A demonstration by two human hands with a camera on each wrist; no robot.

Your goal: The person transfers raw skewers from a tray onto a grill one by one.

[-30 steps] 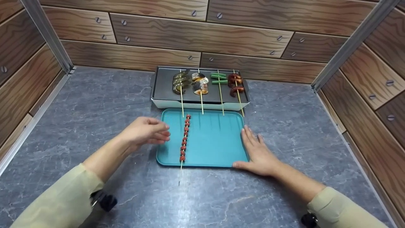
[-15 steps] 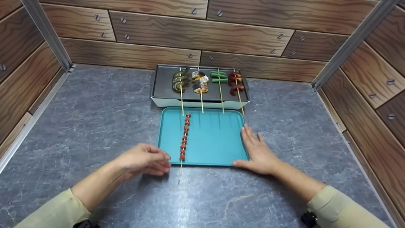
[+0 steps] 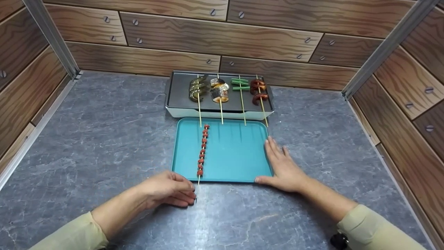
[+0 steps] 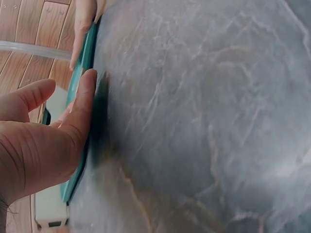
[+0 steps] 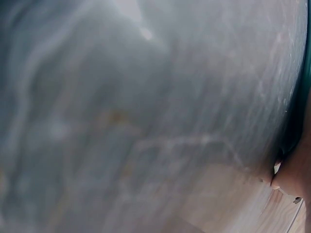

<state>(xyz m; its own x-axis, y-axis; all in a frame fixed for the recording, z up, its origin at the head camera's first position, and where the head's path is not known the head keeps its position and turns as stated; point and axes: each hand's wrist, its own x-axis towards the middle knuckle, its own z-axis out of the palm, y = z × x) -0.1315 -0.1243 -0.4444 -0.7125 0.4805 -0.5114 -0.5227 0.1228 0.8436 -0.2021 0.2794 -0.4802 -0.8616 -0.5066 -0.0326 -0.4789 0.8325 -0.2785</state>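
A skewer of small red meat-like pieces lies lengthwise along the left part of the teal tray, its bare stick reaching past the front rim. Beside that stick is my left hand, at the tray's front left corner. The left wrist view shows its thumb and fingers apart; whether a fingertip touches the stick I cannot tell. My right hand rests with straight fingers along the tray's right edge, thumb at the front corner. Only a sliver of it shows in the right wrist view.
Behind the tray stands a grill bearing a shrimp skewer, a fish skewer, a green vegetable skewer and a dark red octopus-like skewer. Their sticks overhang the tray's back rim. Wood-patterned walls enclose the grey marbled table.
My left hand has come down from the tray's left edge towards me, then right to the skewer's bare end. The right hand and the skewers have stayed in place.
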